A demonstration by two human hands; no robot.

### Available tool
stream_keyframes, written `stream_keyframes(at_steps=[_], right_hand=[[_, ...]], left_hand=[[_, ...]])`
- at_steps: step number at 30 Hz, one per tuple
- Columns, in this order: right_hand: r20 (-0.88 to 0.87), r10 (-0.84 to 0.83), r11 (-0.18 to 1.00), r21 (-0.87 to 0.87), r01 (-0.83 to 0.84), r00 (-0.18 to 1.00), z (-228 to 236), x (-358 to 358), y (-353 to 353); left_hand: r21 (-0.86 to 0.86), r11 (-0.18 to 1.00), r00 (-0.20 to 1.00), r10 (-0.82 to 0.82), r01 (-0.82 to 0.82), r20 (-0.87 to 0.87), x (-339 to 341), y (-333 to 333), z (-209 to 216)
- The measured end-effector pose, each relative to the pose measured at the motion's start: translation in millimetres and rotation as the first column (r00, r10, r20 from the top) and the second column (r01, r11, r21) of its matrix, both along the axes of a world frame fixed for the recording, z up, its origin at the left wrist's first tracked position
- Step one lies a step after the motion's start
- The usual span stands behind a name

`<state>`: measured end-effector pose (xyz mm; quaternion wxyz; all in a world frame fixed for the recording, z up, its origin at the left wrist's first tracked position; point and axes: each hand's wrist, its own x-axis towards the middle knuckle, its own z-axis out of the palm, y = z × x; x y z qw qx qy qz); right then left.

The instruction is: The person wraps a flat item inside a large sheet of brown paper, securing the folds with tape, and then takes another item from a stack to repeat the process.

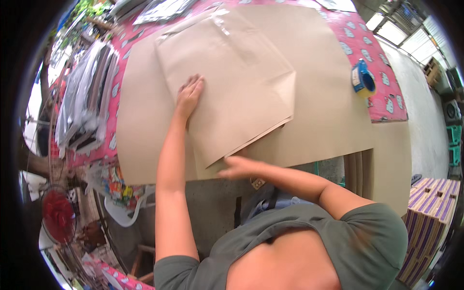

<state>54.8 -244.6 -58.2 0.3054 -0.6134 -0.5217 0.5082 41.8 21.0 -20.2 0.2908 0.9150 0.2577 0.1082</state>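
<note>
A folded brown paper packet (232,82), layered along its near edge, lies tilted on a larger brown paper sheet (324,111). Strips of clear tape shine near its far end. My left hand (191,94) rests flat on the packet's left side, its fingers stretched out and holding nothing. Just at the packet's near corner is my right hand (238,167), slightly blurred, with fingers extended and nothing seen in them. Whether its fingertips touch the paper edge, I cannot tell.
A blue tape dispenser (362,79) stands at the sheet's right edge, on a pink patterned tablecloth (345,34). Plastic-wrapped stacks (87,96) lie at the left. A red fan (59,215) and white plastic chair (126,210) are lower left; striped boxes (430,217) stand lower right.
</note>
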Motion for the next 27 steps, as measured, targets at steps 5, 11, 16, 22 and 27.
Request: stream_keyframes(at_steps=[5,11,16,22,27], right_hand=[[-0.087,-0.666,0.634,0.457,0.624,0.741,-18.3,-32.3,26.9],[0.436,-0.453,0.816,0.553,0.166,0.778,16.4,83.0,16.4],[0.445,-0.808,0.581,0.711,0.395,0.387,17.8,212.5,-124.8],[0.88,-0.321,0.918,0.199,0.342,0.349,-7.2,330.0,-31.8],[0.961,0.015,0.986,-0.06,0.157,0.276,5.3,181.5,-64.4]], left_hand=[[-0.078,0.931,0.931,-0.345,0.356,0.121,-59.0,4.1,10.1],[0.153,0.983,0.959,-0.138,0.102,0.248,-76.8,-42.7,-6.7],[0.356,0.907,0.965,0.159,-0.226,0.208,-86.7,-68.8,-20.4],[0.414,0.757,0.802,0.59,-0.506,-0.099,-66.8,-86.3,-34.1],[0.345,0.778,0.623,0.628,-0.525,-0.467,-19.0,-206.6,-50.1]])
